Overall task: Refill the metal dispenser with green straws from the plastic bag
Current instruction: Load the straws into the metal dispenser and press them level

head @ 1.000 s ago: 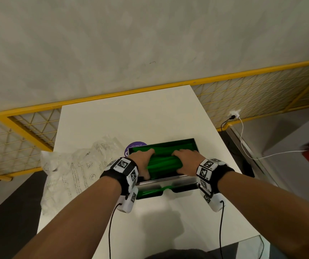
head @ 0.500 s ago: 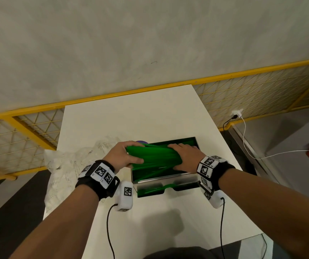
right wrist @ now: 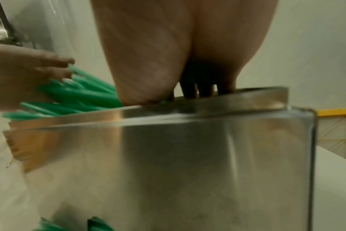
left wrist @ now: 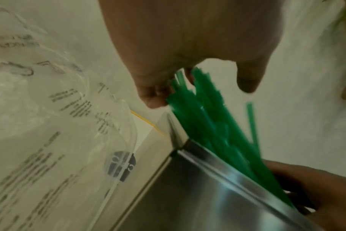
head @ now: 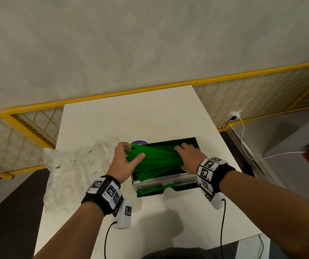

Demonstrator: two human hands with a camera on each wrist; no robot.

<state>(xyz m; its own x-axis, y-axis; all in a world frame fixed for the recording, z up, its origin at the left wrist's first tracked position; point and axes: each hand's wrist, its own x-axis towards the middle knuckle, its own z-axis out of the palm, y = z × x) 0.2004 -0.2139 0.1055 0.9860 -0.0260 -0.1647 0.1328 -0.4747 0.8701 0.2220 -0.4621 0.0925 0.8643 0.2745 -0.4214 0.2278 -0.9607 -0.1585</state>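
Straws, green, lie as a loose bundle across the open top of the dispenser, which stands on the white worktop near its front edge. Their left ends stick out past the box's left rim and tilt upward; their right ends dip down inside the box. The left hand is at those raised ends, its grip closed around them, thumb laid over the top of the bundle and fingers curled at the far side. In the left wrist view the fingertips touch the straw ends just above the metal corner. The right hand lies on the right part of the bundle, its grip apart, fingers spread and pointing down into the box; the right wrist view shows fingers reaching below the rim of the steel wall beside the straws. A few more straws show in the dispensing slot at the front foot of the box. The bag, clear crumpled plastic with printed text, lies on the worktop just left of the dispenser, reaching over the worktop's left edge. A purple round sticker peeks out behind the box's back left corner. Behind the worktop runs a yellow mesh fence along a pale wall.
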